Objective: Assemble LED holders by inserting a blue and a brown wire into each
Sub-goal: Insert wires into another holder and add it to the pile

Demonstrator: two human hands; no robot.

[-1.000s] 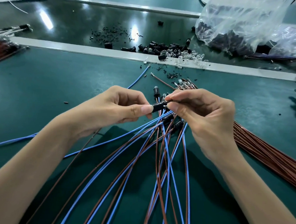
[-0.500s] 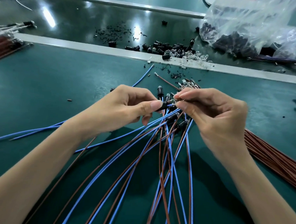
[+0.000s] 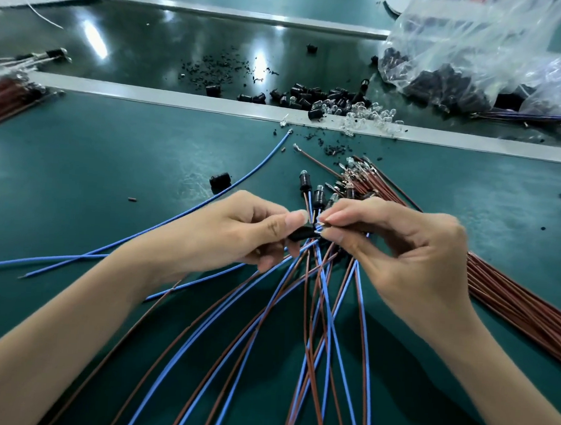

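Evidently the left hand pinches a black LED holder level, so the right hand, pinching a blue wire tip, can feed it in

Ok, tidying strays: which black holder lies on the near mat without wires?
The holder just beyond the left hand, beside the curved blue wire; others there are wired or held.

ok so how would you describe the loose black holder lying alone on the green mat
Start on the dark green mat, nearer than the pale grey dividing strip. Just beyond the left hand, beside the long curving blue wire, lies a small black plastic LED holder. It lies alone, with no wires, unlike the wired holders to its right.
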